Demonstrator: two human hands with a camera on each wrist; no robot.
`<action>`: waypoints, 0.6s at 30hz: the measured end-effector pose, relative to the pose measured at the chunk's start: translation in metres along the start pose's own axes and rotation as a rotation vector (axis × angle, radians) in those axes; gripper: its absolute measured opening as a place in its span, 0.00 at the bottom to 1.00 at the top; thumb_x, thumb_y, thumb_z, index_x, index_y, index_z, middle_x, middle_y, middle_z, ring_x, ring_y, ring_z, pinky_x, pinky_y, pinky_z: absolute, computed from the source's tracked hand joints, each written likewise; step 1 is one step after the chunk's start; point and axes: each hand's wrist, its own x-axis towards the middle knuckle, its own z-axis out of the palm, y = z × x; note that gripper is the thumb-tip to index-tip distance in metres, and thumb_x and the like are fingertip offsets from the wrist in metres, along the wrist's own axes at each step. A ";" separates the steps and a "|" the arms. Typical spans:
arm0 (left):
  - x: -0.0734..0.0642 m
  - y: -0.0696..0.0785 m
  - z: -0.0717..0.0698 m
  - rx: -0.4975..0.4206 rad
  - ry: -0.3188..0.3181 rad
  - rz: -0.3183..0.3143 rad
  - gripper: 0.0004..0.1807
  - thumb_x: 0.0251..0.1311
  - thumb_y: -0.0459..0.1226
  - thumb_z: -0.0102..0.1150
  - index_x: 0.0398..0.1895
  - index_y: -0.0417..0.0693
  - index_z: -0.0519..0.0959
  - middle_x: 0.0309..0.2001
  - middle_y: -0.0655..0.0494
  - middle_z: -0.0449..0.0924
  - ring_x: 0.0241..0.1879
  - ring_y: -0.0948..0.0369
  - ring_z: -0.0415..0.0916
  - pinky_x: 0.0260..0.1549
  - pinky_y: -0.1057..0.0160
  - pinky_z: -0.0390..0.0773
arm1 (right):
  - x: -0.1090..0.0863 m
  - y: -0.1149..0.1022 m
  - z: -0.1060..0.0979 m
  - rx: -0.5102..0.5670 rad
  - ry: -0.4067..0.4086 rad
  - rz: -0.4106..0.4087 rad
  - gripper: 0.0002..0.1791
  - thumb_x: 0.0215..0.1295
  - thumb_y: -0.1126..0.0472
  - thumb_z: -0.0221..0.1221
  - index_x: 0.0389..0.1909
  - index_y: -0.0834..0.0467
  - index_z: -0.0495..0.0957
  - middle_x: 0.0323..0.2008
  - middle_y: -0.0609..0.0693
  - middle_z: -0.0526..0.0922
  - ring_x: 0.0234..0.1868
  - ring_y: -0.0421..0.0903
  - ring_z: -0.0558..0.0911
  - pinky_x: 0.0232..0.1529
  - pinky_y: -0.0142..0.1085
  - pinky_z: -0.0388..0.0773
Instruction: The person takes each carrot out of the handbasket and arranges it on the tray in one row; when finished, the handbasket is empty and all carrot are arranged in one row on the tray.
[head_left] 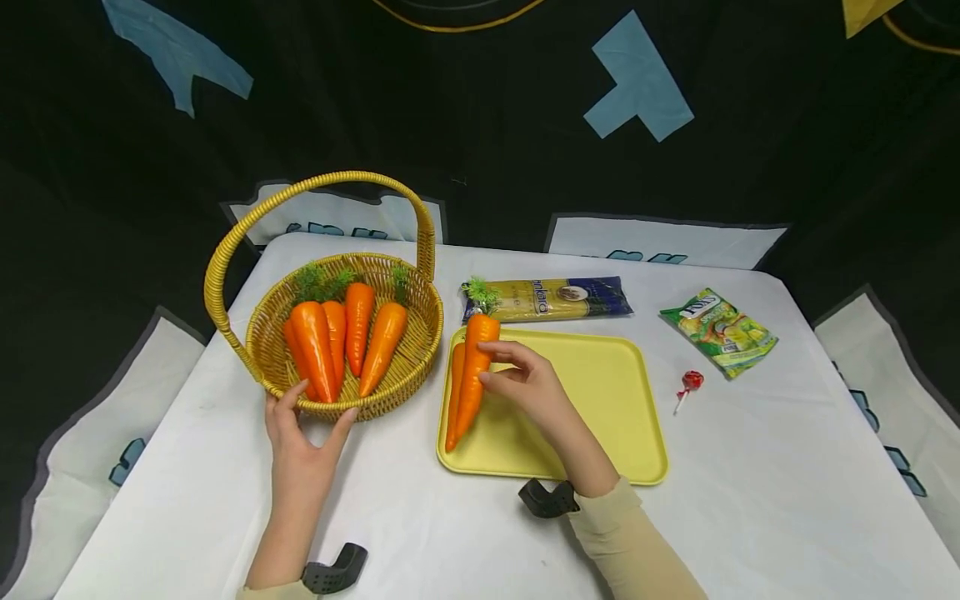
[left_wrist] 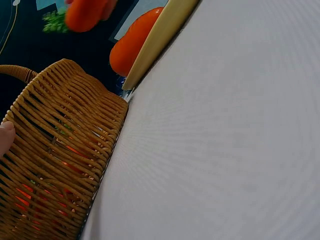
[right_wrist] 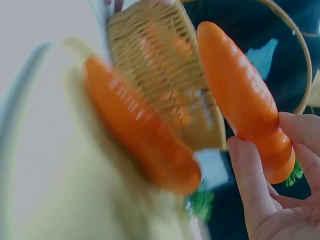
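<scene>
My right hand pinches a toy carrot between thumb and fingers, near its leafy end. That carrot is held above the left side of a yellow tray, with its tip pointing toward me. Partly behind it, a second carrot lies on the tray. To the left stands a yellow wicker basket with a tall arched handle, holding several carrots with green tops. My left hand grips the basket's near rim, fingers and thumb spread apart along it; only its thumb tip appears in the left wrist view.
Behind the tray lies a yellow and blue pasta packet. Right of the tray are a green snack packet and a red lollipop. A white cloth covers the table, and a dark curtain hangs behind it.
</scene>
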 end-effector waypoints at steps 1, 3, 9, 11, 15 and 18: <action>0.000 0.000 0.000 0.001 -0.001 -0.001 0.41 0.56 0.40 0.69 0.68 0.48 0.56 0.75 0.47 0.32 0.70 0.44 0.47 0.65 0.41 0.54 | -0.003 0.004 -0.004 -0.019 0.014 0.016 0.22 0.62 0.69 0.62 0.58 0.60 0.76 0.52 0.59 0.76 0.41 0.63 0.80 0.46 0.52 0.78; 0.001 0.001 -0.001 0.005 -0.003 -0.004 0.41 0.57 0.40 0.69 0.69 0.48 0.55 0.75 0.48 0.32 0.70 0.43 0.47 0.65 0.41 0.54 | -0.009 0.011 -0.011 -0.042 0.033 0.058 0.22 0.62 0.69 0.62 0.58 0.59 0.76 0.52 0.60 0.76 0.41 0.62 0.80 0.45 0.53 0.79; 0.001 0.001 -0.001 0.003 0.003 0.013 0.41 0.56 0.40 0.69 0.68 0.47 0.55 0.75 0.46 0.33 0.70 0.43 0.47 0.64 0.40 0.54 | -0.017 0.029 -0.019 -0.057 0.022 0.153 0.21 0.62 0.71 0.61 0.57 0.60 0.76 0.51 0.60 0.77 0.41 0.52 0.82 0.43 0.46 0.81; 0.001 0.001 -0.001 0.000 0.004 0.012 0.41 0.56 0.39 0.69 0.68 0.47 0.55 0.75 0.46 0.33 0.70 0.43 0.47 0.64 0.40 0.54 | -0.018 0.033 -0.018 -0.096 0.005 0.144 0.20 0.62 0.71 0.61 0.56 0.61 0.77 0.50 0.60 0.78 0.42 0.51 0.82 0.43 0.44 0.81; -0.001 -0.001 -0.001 -0.001 0.002 0.004 0.41 0.56 0.39 0.69 0.68 0.47 0.55 0.75 0.46 0.32 0.70 0.43 0.47 0.65 0.41 0.54 | -0.017 0.038 -0.015 -0.185 -0.009 0.114 0.19 0.62 0.70 0.61 0.55 0.60 0.78 0.50 0.58 0.80 0.43 0.50 0.81 0.43 0.40 0.80; -0.001 -0.001 0.000 -0.001 0.002 0.002 0.41 0.56 0.40 0.69 0.68 0.48 0.55 0.75 0.47 0.32 0.70 0.43 0.46 0.65 0.40 0.54 | -0.016 0.038 -0.011 -0.235 -0.003 0.099 0.18 0.62 0.69 0.62 0.54 0.59 0.79 0.49 0.58 0.81 0.42 0.50 0.81 0.42 0.39 0.80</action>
